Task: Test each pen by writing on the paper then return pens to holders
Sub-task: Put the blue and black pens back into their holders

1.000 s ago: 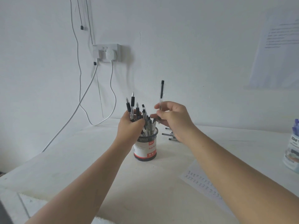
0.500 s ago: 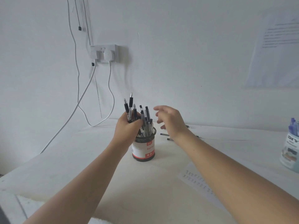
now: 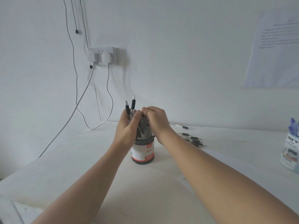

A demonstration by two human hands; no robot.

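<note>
White wall is filling the background, with a double socket [image 3: 103, 55] carrying two plugs and white cables [image 3: 77, 107] hanging down toward the back edge of the desk [image 3: 80, 159]. A printed sheet [image 3: 275, 54] is hanging on the wall at the far right.

A black mesh pen holder [image 3: 143, 152] with a red and white label is standing upright about midway across the desk, toward its back edge. The left hand [image 3: 127, 126] is wrapping its fingers and thumb round the bundle of pens [image 3: 143, 126] that is sticking out of the holder, gripping them just above the rim; two black-gripped pens [image 3: 133, 104] are rising above the fist. The right hand [image 3: 155, 120] is hovering over the tops of the same bundle with its fingers bent downward, its fingertips meeting the left thumb; whether it is pinching a pen is impossible to tell.

Several loose pens [image 3: 193, 140] are lying on the desk to the right of the holder, behind the right forearm, and one single pen [image 3: 179, 125] is lying closer to the back edge. A second holder [image 3: 291, 154] with blue pens [image 3: 292, 126] is standing at the right edge.
</note>
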